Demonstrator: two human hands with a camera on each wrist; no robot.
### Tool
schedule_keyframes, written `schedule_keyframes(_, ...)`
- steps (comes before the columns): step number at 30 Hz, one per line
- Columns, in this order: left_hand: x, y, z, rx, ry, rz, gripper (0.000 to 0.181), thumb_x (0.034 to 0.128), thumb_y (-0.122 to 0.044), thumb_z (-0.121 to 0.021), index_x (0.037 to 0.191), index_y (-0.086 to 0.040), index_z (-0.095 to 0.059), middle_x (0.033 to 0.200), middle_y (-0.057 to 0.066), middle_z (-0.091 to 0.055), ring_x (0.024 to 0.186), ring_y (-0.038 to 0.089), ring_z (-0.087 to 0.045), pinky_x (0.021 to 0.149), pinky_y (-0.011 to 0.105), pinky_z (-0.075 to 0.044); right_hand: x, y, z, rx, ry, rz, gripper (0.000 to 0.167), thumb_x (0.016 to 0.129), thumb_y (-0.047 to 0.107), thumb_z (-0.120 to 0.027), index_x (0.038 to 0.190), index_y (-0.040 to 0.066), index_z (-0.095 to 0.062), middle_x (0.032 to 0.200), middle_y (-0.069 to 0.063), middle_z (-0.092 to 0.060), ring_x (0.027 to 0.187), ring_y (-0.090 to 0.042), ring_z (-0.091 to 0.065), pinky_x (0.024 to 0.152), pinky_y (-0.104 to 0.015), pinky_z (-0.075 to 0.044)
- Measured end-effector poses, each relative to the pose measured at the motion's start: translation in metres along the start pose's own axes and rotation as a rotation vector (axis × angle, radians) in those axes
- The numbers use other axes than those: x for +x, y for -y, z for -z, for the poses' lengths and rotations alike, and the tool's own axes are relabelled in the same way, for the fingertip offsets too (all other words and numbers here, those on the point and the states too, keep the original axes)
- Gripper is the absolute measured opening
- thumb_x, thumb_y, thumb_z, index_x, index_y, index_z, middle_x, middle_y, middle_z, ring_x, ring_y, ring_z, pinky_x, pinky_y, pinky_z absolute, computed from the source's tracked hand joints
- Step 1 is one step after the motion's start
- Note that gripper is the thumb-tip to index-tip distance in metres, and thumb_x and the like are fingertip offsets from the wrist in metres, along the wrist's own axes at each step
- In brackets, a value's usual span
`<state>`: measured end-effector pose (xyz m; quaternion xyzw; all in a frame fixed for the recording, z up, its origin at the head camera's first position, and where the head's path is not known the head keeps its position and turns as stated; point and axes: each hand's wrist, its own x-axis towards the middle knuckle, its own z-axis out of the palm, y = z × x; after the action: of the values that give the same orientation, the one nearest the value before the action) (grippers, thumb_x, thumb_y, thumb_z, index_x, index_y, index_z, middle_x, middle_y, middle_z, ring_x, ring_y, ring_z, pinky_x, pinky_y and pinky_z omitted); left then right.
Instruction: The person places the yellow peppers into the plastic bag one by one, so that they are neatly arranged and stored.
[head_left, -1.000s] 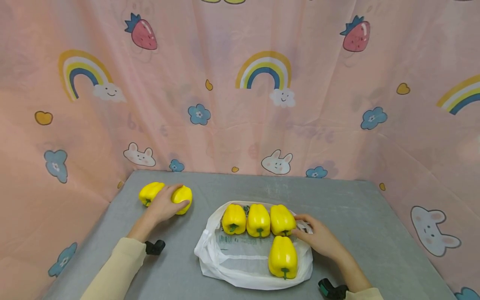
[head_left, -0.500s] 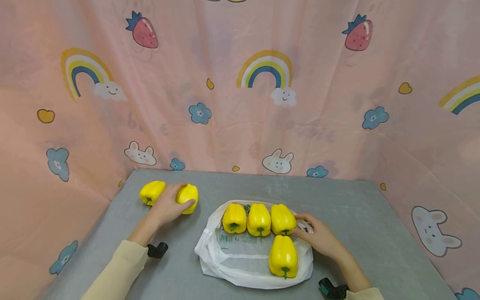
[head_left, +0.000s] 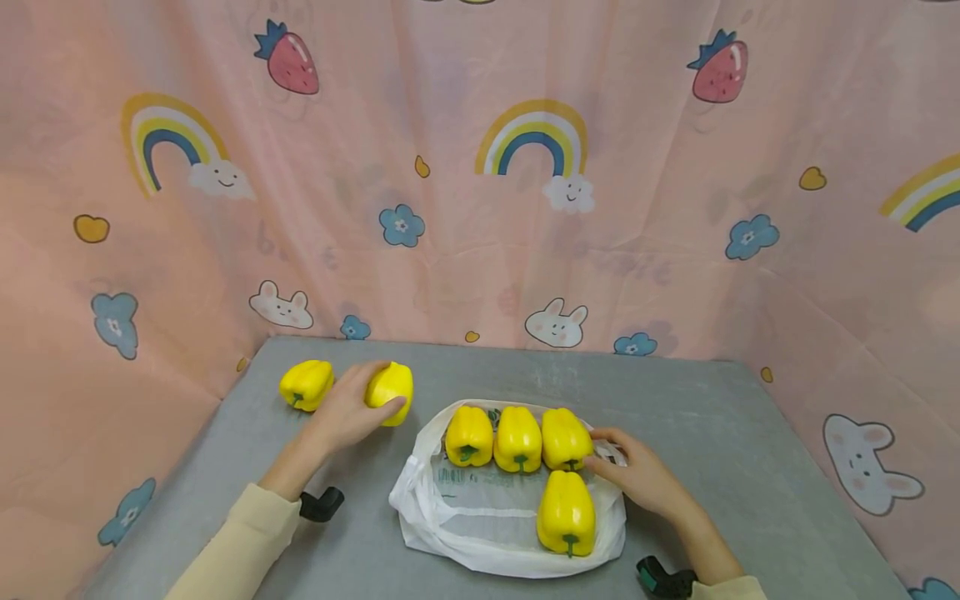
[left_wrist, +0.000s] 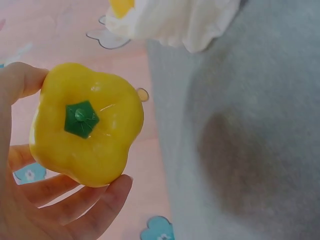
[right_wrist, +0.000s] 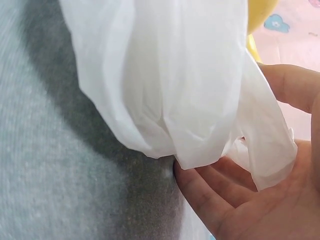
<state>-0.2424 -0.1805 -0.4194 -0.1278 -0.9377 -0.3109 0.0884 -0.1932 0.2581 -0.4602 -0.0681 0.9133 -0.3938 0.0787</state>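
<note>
My left hand (head_left: pixel 347 415) holds a yellow bell pepper (head_left: pixel 392 393) at the back left, thumb on one side and fingers on the other. In the left wrist view the pepper's green stem (left_wrist: pixel 81 119) faces the camera, and a shadow lies apart from it on the table. A white plastic bag (head_left: pixel 420 510) spreads open in the middle. Three yellow peppers (head_left: pixel 517 440) stand in a row inside it, with another pepper (head_left: pixel 566 512) in front at the right. My right hand (head_left: pixel 637 473) grips the bag's right rim, its thumb near the row's right end.
One more yellow pepper (head_left: pixel 306 385) lies on the grey table (head_left: pixel 697 417) at the back left corner. A pink patterned curtain (head_left: pixel 337 150) hangs behind and along both sides. Black straps with devices (head_left: pixel 321 505) sit on both wrists.
My left hand has moved right with its pepper, away from the other pepper at the back left and nearer the bag. The right hand and the bag have stayed still.
</note>
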Motion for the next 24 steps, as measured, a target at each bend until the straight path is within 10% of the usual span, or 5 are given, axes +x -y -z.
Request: schedule_keyframes(24,-0.012,-0.046,-0.002,-0.089,0.013,-0.132,0.064,0.0902,-0.039,-0.076,0.143,-0.01,-0.054,0.137,0.011,-0.056,0.106,0.026,-0.058,0.083,0.04,-0.056,0.001,0.002,-0.001,-0.008,0.002,-0.008,0.065,0.098,0.048,-0.064,0.141,0.0,-0.053,0.148,-0.028,-0.048,0.136,-0.053,-0.04,0.104,-0.07,-0.038)
